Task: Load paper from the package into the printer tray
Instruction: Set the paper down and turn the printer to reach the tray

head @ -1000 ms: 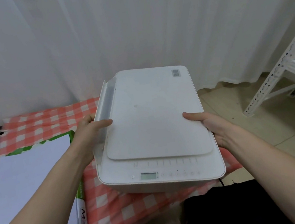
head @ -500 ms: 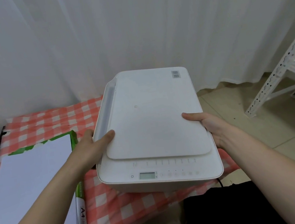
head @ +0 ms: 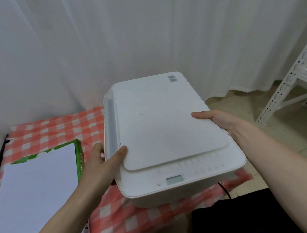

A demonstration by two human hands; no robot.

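Paper package (head: 34, 202) lies left of printer (head: 159, 125), shelving (head: 289, 77) right.

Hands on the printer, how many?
2. The left hand grips the printer at its left edge, thumb on top. The right hand grips its right edge. Fingers under the edges are hidden.

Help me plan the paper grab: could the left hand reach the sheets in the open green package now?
Probably yes, once it lets go. The left hand grips the printer at its left edge; the paper stack lies beside it in the green package, top uncovered, nothing between.
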